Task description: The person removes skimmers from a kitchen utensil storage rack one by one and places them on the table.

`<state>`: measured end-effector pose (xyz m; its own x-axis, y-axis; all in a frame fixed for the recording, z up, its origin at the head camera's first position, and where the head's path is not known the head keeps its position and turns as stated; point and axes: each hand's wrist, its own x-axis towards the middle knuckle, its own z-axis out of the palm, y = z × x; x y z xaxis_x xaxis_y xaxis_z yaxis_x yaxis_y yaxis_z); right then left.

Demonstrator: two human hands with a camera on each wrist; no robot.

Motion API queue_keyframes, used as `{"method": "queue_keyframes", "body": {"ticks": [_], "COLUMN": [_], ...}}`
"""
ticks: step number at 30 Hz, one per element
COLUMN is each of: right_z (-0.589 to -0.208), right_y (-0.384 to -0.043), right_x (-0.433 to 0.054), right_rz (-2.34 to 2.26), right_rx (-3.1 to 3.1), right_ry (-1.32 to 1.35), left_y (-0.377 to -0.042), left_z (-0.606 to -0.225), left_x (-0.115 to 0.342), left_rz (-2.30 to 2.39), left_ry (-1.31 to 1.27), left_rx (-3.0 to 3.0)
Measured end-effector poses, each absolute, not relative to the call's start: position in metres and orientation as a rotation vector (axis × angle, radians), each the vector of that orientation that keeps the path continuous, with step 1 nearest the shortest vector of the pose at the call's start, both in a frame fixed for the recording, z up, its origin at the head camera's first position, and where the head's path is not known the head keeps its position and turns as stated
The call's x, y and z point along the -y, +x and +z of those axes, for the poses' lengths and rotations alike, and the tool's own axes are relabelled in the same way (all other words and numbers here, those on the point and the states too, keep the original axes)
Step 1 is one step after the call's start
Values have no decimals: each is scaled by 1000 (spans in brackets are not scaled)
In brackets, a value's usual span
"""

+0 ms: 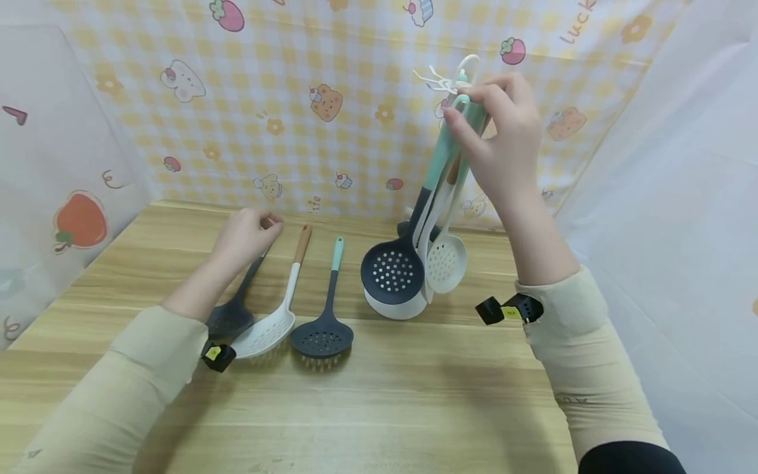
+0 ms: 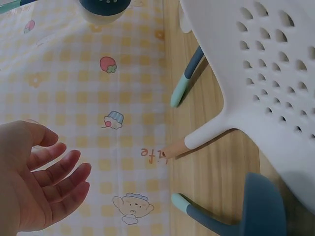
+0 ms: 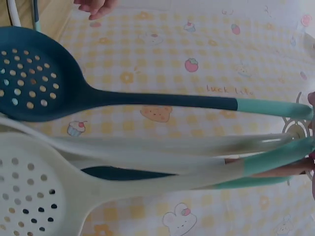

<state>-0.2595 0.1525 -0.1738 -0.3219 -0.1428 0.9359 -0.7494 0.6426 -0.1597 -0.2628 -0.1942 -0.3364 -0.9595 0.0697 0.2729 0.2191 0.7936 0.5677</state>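
At the top of a white utensil stand [image 1: 395, 311], my right hand [image 1: 505, 135] pinches the looped mint handle end of a dark skimmer [image 1: 422, 212] between thumb and fingers. The skimmer's round perforated head [image 3: 29, 73] hangs low in front of the stand's base. Behind it hangs a cream skimmer [image 1: 447, 263], among other utensils with mint and brown handles. My left hand [image 1: 249, 232] hovers near the handle end of a dark utensil [image 1: 231, 318] lying on the table. Its fingers [image 2: 64, 177] are loosely bent with nothing between them.
Beside that dark utensil lie a white slotted turner [image 1: 266, 332] with a brown handle and a dark skimmer [image 1: 330, 313] with a mint handle. All lie on a wooden table [image 1: 379, 395]. A yellow checked cloth [image 1: 355, 145] rises behind, and white cloth [image 1: 669, 164] stands at the sides.
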Motion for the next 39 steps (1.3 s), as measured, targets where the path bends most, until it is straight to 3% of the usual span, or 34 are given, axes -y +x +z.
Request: {"method": "queue_keyframes", "body": {"ticks": [14, 39], "right_z": [-166, -167], "right_y": [-243, -259], "right_x": [-160, -161], "right_rz": [887, 1316], "right_rx": [1656, 1599], "right_ry": [1003, 1076], "left_y": [-256, -240], "left_z": [-331, -319], "left_x": [166, 124], "left_rz": [-1036, -1478], "left_ry": [-385, -595], "left_rx": [2698, 2600]}}
